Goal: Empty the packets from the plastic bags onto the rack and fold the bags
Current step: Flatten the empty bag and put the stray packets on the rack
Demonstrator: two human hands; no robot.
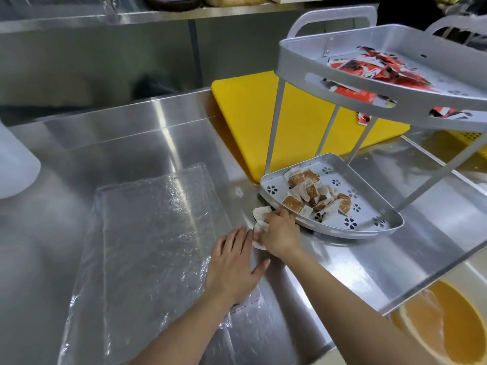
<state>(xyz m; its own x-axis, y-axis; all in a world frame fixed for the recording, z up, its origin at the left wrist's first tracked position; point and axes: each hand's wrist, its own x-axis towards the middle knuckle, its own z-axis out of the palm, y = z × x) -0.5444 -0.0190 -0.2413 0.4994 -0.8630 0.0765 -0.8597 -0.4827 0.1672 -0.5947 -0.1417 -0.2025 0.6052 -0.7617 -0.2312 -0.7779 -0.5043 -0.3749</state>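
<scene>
Stray white-and-brown paper sauce packets (259,219) lie on the steel counter, bunched under the right hand (279,233), whose fingers curl closed around them just short of the grey perforated lower rack tray (369,227). A clean scoop over the rim looks best. Beside it, the left hand (233,267) rests flat, released, on the clear crinkled plastic bag (147,246).

No legible text. The brown packets (311,192) on the rack's lower tray (369,227) and the red packets (379,67) on the upper tray (342,83) above it carry printing, but it is too small and blurred to read.
</scene>
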